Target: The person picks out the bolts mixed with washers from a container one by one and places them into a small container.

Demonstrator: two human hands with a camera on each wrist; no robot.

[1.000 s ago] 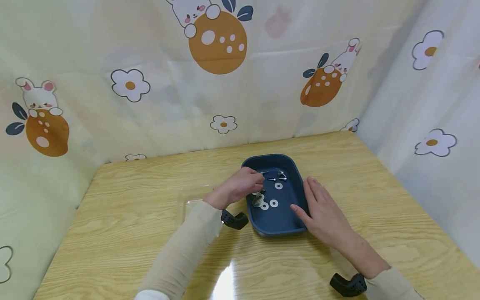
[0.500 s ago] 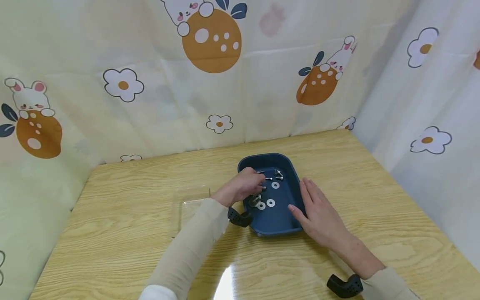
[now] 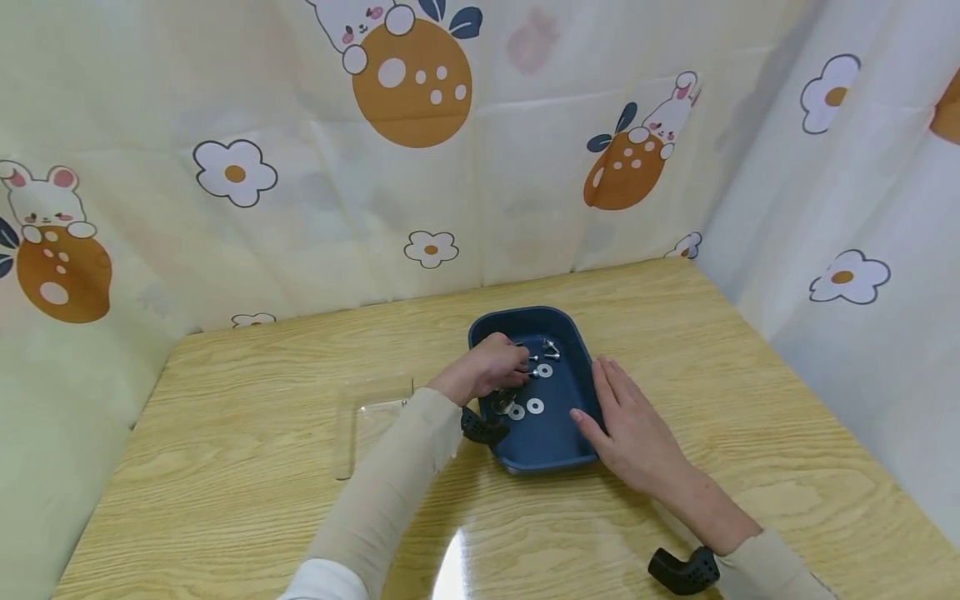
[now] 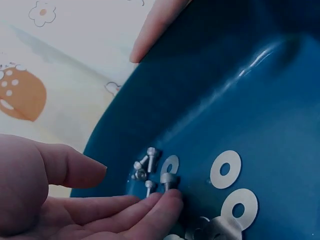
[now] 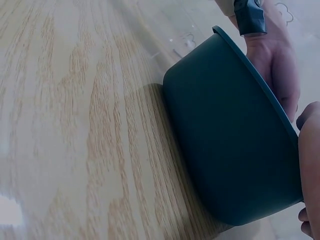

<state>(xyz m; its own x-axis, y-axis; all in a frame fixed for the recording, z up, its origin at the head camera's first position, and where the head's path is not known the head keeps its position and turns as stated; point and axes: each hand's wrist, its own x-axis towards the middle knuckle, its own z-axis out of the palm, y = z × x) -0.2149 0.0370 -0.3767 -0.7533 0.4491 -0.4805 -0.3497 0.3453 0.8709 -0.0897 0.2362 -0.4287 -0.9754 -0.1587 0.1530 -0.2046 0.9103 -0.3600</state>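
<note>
A dark blue plastic bin (image 3: 547,442) stands on the table, with several small metal bolts (image 3: 551,350) and flat washers (image 3: 535,406) on its floor. My left hand (image 3: 489,367) reaches in over the bin's left side. In the left wrist view its fingers (image 4: 150,220) stretch low among the hardware, a fingertip right at the head of one bolt (image 4: 170,180), while the thumb stays apart. Overlapping washers (image 4: 220,227) lie beside those fingers, partly cut off by the frame's lower edge. My right hand (image 3: 633,429) rests with straight fingers along the bin's right wall.
A shallow clear plastic tray (image 3: 347,442) lies on the wooden table (image 3: 225,467) left of the bin, partly covered by my left sleeve. Printed curtains (image 3: 337,217) rise behind the table and at its sides.
The head view has shifted slightly. My left hand has moved a little right relative to the bin, its fingers still low among the bolts and washers. My right hand stays against the wall.
</note>
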